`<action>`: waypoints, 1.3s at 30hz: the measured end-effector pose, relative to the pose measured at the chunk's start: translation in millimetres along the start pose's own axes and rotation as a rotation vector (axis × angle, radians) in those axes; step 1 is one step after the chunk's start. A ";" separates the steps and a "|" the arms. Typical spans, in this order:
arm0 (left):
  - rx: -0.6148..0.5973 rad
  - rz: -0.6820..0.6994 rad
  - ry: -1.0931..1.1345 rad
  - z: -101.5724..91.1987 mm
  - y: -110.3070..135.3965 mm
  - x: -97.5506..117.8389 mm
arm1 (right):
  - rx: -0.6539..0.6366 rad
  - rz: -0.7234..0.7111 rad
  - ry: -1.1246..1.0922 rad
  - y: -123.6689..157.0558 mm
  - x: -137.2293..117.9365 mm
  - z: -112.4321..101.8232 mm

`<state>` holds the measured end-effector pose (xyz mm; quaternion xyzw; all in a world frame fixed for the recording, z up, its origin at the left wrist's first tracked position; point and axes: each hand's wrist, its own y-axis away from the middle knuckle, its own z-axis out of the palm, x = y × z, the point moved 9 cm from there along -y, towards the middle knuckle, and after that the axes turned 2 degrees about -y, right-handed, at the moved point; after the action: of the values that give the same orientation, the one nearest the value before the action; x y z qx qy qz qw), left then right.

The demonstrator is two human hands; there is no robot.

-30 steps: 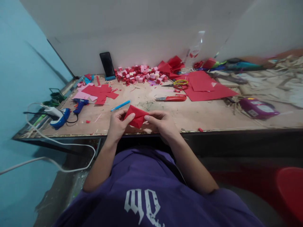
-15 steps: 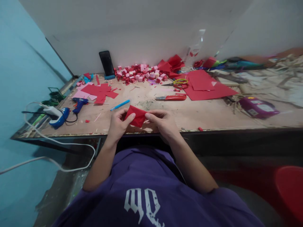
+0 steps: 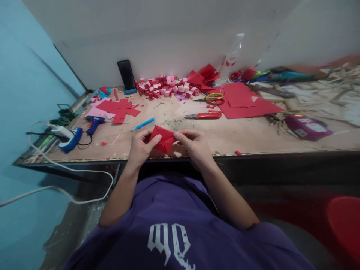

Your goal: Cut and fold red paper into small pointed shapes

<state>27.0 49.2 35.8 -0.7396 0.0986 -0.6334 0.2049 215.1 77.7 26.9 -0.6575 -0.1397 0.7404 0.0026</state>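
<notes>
A small piece of folded red paper (image 3: 164, 141) is held up over the table's front edge, with crease lines across its face. My left hand (image 3: 142, 147) grips its left side, thumb on top and fingers behind. The right corner is pinched between thumb and forefinger of my right hand (image 3: 194, 145). Just beyond lie a blue pen (image 3: 143, 125) and a red-handled utility knife (image 3: 204, 116). Scissors (image 3: 210, 99) with yellow and red handles rest behind the knife.
Small pink and red paper cubes (image 3: 167, 87) are heaped by the back wall, beside a phone (image 3: 126, 76). Red sheets (image 3: 247, 101) lie right of the scissors. On the left are cut paper pieces (image 3: 119, 109), a blue glue gun (image 3: 95, 123) and a corded power strip (image 3: 71, 140). A purple device (image 3: 308, 127) sits at right.
The folded red paper has tilted slightly, showing a little more of its face. My right thumb and finger have shifted a touch at its corner; both hands keep hold.
</notes>
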 end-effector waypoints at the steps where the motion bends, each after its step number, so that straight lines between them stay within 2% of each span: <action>1: -0.006 0.003 0.006 0.5 0.0 0.8 | -0.003 0.014 -0.005 0.1 0.7 0.3; 11: -0.076 -0.006 0.011 5.7 1.3 -1.7 | 0.010 -0.040 0.021 -2.9 1.8 -2.6; 19: -0.119 -0.048 0.128 7.6 2.4 -3.6 | -0.067 -0.067 0.050 1.5 0.0 5.7; 27: -0.081 0.007 0.012 5.5 0.7 6.5 | -0.162 -0.164 0.260 4.5 -10.2 16.4; 39: 0.039 0.041 0.111 -4.7 1.3 8.1 | -0.101 -0.111 0.195 4.3 -8.7 10.8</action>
<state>23.9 43.9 43.0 -0.6972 0.1126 -0.6708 0.2261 206.5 69.7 35.5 -0.7169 -0.2120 0.6638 0.0240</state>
